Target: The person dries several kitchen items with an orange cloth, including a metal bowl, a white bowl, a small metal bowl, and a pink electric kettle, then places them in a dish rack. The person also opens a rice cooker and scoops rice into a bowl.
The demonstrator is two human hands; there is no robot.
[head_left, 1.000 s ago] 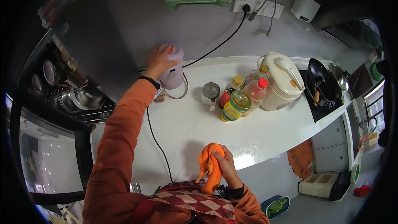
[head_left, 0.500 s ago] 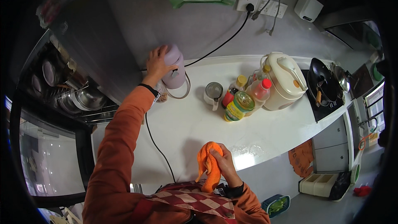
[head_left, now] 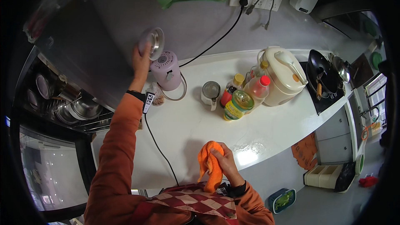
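Observation:
My left hand (head_left: pixel 142 64) grips a round lilac lid (head_left: pixel 157 41) with a silvery metal inside. It holds the lid tilted, just above and behind a lilac jug (head_left: pixel 168 76) with a ribbed round top and a grey catch on its front. The jug stands upright on the white counter (head_left: pixel 183 127), and a loop handle or strap (head_left: pixel 183 89) curves at its right side. Over the counter's near edge, my right hand (head_left: pixel 227 162) is closed around a bunched orange cloth (head_left: pixel 211 163), whose end hangs down against the checked apron.
Right of the jug stand a glass mug (head_left: pixel 211 92), several bottles and jars (head_left: pixel 239 105), and a cream rice cooker (head_left: pixel 283 77). A small bag (head_left: pixel 156 96) sits by the jug's base. A black cord (head_left: pixel 160 148) crosses the counter. Farther right, a black wok (head_left: pixel 321 77) rests on the stove.
My left hand has lifted the lid off the lilac jug and tilted it up and back, baring the ribbed top. My right hand keeps the orange cloth in about the same place.

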